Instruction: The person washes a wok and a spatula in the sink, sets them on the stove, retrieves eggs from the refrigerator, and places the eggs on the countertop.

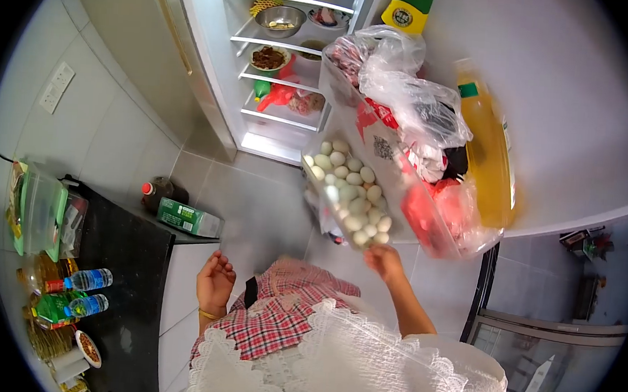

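My right hand (pixel 383 261) is at the near end of a clear plastic bin (pixel 315 184), its fingers closed on the rim. Many pale eggs (pixel 354 191) fill that bin, which sits below the opened fridge door's shelf. My left hand (pixel 215 280) hangs free near the counter corner, its fingers loosely bent and apart, with nothing in it. Just above the egg bin is a larger clear door bin (pixel 427 228) stuffed with plastic bags (pixel 414 94).
The fridge shelves (pixel 287 43) hold a metal bowl (pixel 280 21) and a bowl of dark food (pixel 268 58). A large bottle of yellow oil (pixel 486 149) stands in the door. On the left, a black counter (pixel 123 314) carries water bottles (pixel 89 279) and a green carton (pixel 187 218).
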A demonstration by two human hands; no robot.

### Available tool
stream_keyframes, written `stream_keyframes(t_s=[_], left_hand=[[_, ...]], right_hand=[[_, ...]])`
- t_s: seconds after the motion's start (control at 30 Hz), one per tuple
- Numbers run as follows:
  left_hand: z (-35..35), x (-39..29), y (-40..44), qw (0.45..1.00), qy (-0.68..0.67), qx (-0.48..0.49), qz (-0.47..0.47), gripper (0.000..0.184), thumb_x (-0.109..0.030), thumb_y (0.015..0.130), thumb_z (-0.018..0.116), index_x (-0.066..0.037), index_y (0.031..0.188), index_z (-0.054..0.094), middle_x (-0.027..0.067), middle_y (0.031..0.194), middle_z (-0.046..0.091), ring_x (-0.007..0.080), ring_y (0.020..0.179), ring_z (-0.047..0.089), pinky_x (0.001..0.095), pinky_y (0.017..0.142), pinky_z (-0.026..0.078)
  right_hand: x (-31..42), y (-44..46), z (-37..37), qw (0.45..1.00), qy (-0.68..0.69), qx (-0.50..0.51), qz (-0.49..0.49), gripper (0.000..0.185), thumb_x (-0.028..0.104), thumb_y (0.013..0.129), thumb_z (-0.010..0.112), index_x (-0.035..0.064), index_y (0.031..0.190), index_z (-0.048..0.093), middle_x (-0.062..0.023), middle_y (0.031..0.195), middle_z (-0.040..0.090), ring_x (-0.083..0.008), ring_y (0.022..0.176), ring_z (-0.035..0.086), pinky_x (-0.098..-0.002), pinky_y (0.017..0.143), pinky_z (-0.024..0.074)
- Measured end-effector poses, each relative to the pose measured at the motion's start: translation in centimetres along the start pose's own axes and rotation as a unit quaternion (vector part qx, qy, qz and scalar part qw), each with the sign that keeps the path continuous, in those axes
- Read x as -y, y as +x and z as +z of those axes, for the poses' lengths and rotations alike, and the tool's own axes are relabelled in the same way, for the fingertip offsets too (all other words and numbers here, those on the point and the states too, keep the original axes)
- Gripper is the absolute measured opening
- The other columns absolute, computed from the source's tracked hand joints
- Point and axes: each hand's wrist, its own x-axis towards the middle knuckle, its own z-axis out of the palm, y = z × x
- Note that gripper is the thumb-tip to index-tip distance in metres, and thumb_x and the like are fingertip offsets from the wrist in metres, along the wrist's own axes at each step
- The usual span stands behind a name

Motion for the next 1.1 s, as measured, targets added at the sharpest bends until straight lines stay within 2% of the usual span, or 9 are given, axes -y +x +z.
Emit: stream_keyframes(t_s=[0.27,0.37,0.43,0.47,0.57,0.6,0.67,0.9,1.1], left_hand=[[-2.7,-1.3,-3.2,0.999,0.015,-0.033,0.005,0.016,-0.013,0.088,0.053,-0.008,0.102,0.058,0.0016,0.084,0.06,0.015,0.075,0.055,0.0268,0.066,0.046],[-4.4,-1.6,-4.7,0.999,0.02,-0.034,0.002,0.016,-0.013,0.088,0.053,-0.009,0.102,0.057,0.0013,0.084,0.06,0.0144,0.075,0.055,0.0267,0.066,0.046],[-5.5,-1.7,-5.6,0.999,0.025,-0.041,0.001,0.016,-0.013,0.088,0.053,-0.009,0.102,0.057,0.0012,0.085,0.059,0.0143,0.075,0.054,0.0266,0.066,0.046],[-6.2,-1.6,-6.0,0.999,0.027,-0.046,-0.005,0.016,-0.014,0.088,0.053,-0.009,0.102,0.057,0.001,0.085,0.059,0.0141,0.075,0.054,0.0265,0.066,0.046],[-7.7,-1.3,-7.5,0.998,0.029,-0.056,-0.014,0.016,-0.014,0.088,0.053,-0.01,0.102,0.057,0.0007,0.085,0.059,0.0138,0.075,0.054,0.0263,0.066,0.045],[-8.1,-1.2,-7.9,0.998,0.029,-0.061,-0.017,0.015,-0.014,0.087,0.053,-0.01,0.102,0.057,0.0005,0.085,0.059,0.0137,0.075,0.054,0.0262,0.066,0.045],[-8.5,-1.0,-8.6,0.997,0.03,-0.064,-0.016,0.015,-0.014,0.087,0.054,-0.01,0.101,0.057,0.0004,0.084,0.059,0.0136,0.075,0.054,0.0261,0.066,0.045],[-8.6,-1.2,-8.8,0.996,0.019,-0.086,0.025,0.015,-0.015,0.087,0.054,-0.01,0.101,0.056,0.0005,0.082,0.06,0.0135,0.074,0.054,0.0258,0.066,0.045],[-5.3,-0.1,-6.4,0.996,0.027,-0.084,0.01,0.014,-0.014,0.087,0.053,-0.009,0.1,0.056,0.0011,0.081,0.061,0.0147,0.073,0.054,0.0267,0.066,0.044]], right_hand=[[0.7,0.8,2.3,0.994,-0.07,-0.044,-0.071,0.011,0.008,0.083,0.056,0.0019,0.092,0.058,-0.0081,0.08,0.065,-0.0141,0.06,0.059,-0.0265,0.053,0.0482],[-0.9,2.3,2.0,0.969,-0.182,-0.077,-0.15,0.017,0.011,0.078,0.062,0.003,0.092,0.058,-0.0077,0.076,0.065,-0.0192,0.06,0.06,-0.0301,0.055,0.0488],[-1.7,2.7,3.1,0.816,-0.438,-0.17,-0.336,0.029,0.013,0.071,0.066,0.0045,0.097,0.058,-0.0107,0.083,0.063,-0.0276,0.071,0.061,-0.0355,0.065,0.0498],[-1.9,2.7,3.6,0.816,-0.438,-0.171,-0.335,0.029,0.013,0.071,0.066,0.0045,0.097,0.058,-0.0107,0.083,0.063,-0.0276,0.071,0.061,-0.0355,0.065,0.0498],[-1.6,1.9,5.6,0.734,-0.558,-0.212,-0.324,0.045,0.014,0.068,0.066,0.0096,0.112,0.054,-0.016,0.108,0.052,-0.0332,0.097,0.054,-0.0411,0.081,0.0464],[-1.8,2.2,5.7,0.733,-0.559,-0.21,-0.324,0.045,0.014,0.068,0.066,0.0096,0.112,0.054,-0.016,0.108,0.052,-0.0332,0.097,0.054,-0.0411,0.081,0.0464],[-2.0,2.8,6.0,0.668,-0.594,-0.207,-0.398,0.048,0.013,0.068,0.066,0.009,0.114,0.053,-0.0184,0.102,0.055,-0.0359,0.098,0.052,-0.0425,0.08,0.0458],[-1.7,5.0,7.3,0.619,-0.658,-0.187,-0.385,0.041,0.012,0.075,0.055,0.0115,0.116,0.052,-0.0171,0.096,0.057,-0.0349,0.093,0.053,-0.0442,0.075,0.0466],[-0.9,5.5,7.2,0.616,-0.676,-0.161,-0.371,0.039,0.01,0.076,0.052,0.0123,0.115,0.052,-0.0175,0.095,0.057,-0.0357,0.092,0.054,-0.0451,0.074,0.0465]])
